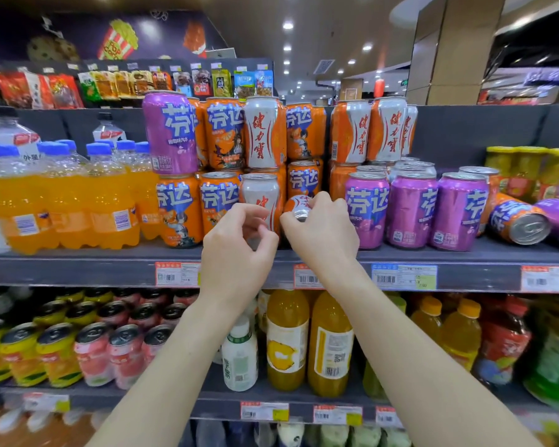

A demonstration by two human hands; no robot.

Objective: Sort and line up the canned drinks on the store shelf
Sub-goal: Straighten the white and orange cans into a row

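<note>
Silver/orange can point(299, 206) w/ red script, tipped, gripped in R hand point(320, 232); L hand point(236, 250) pinched, empty.

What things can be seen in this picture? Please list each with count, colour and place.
Purple cans: three upright at middle shelf right, one stacked upper left.
Orange cans: several, stacked left of centre; one lying at right.
White-and-orange cans with red writing: several, centre stack.
Orange drink bottles: several, blue caps, middle shelf left.
Yellow juice bottles: two, lower shelf centre.
Grey shelf edge: price tags along it.
Left hand: at the upright white can.
Right hand: holding a tilted white-and-orange can.
</note>
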